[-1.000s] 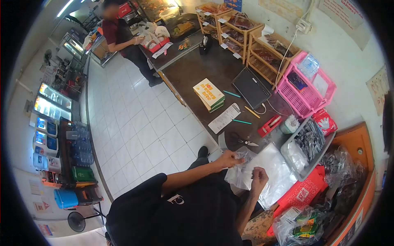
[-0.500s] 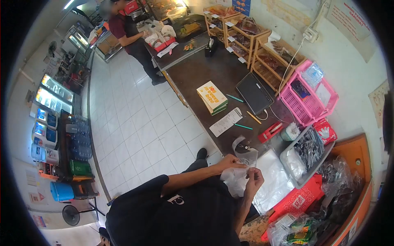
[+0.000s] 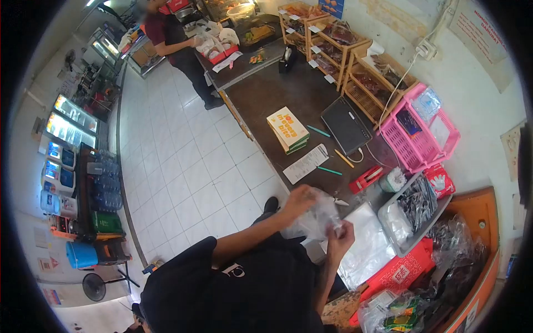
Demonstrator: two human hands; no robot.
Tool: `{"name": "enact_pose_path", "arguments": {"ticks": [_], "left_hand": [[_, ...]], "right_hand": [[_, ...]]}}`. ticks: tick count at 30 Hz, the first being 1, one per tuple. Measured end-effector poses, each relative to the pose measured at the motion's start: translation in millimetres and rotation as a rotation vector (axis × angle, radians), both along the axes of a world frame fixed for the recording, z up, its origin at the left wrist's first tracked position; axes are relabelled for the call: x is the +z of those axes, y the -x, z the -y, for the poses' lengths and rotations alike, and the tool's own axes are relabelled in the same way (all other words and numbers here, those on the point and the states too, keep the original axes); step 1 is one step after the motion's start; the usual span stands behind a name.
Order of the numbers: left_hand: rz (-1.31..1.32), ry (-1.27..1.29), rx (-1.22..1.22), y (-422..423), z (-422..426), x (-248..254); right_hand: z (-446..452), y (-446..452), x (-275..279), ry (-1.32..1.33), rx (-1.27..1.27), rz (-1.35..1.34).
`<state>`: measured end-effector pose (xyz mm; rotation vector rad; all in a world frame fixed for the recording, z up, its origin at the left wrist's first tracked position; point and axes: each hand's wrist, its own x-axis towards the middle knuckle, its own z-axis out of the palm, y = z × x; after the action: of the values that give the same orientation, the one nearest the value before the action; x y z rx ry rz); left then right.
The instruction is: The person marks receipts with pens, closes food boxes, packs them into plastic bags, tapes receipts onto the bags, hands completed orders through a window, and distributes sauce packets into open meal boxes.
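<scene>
A clear plastic bag (image 3: pixel 319 217) is stretched between my two hands at the table's front edge. My left hand (image 3: pixel 298 202) is closed on its upper left side, slightly blurred. On the right, my right hand (image 3: pixel 340 237) pinches the bag's other side with curled fingers. What the bag contains, if anything, I cannot make out. Just beyond it lies a pair of scissors (image 3: pixel 340 201), partly covered by the plastic. A stack of flat clear bags (image 3: pixel 363 236) rests right of my right hand.
A grey bin (image 3: pixel 401 252) of packed bags, a red bag (image 3: pixel 383 283) and a pink basket (image 3: pixel 413 161) stand to the right. Ahead are a receipt (image 3: pixel 305 164), printed boxes (image 3: pixel 287 129) and a black tablet (image 3: pixel 346 125). Another person (image 3: pixel 172 47) stands at the far counter.
My left hand has moved left and up, drawing the plastic bag wider between my hands. The bag has spread out and shifted left. My right hand has moved slightly.
</scene>
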<state>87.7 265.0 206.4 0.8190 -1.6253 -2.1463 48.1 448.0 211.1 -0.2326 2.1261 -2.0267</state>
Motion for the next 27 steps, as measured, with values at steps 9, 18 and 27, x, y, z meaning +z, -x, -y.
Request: {"name": "enact_pose_path", "arguments": {"ticks": [9, 18, 27], "left_hand": [[-0.207, 0.481, -0.166, 3.7, -10.8, -36.2], [0.037, 0.406, -0.139, 12.7, 8.4, -8.6], [-0.044, 0.428, -0.102, 21.0, 45.5, -19.5]], "right_hand": [[-0.6, 42.4, -52.5, -0.348, -0.232, -0.557], [14.8, 44.7, 1.0, -0.395, -0.017, -0.327], [-17.1, 65.2, -27.1, -0.048, 0.187, -0.078]]}}
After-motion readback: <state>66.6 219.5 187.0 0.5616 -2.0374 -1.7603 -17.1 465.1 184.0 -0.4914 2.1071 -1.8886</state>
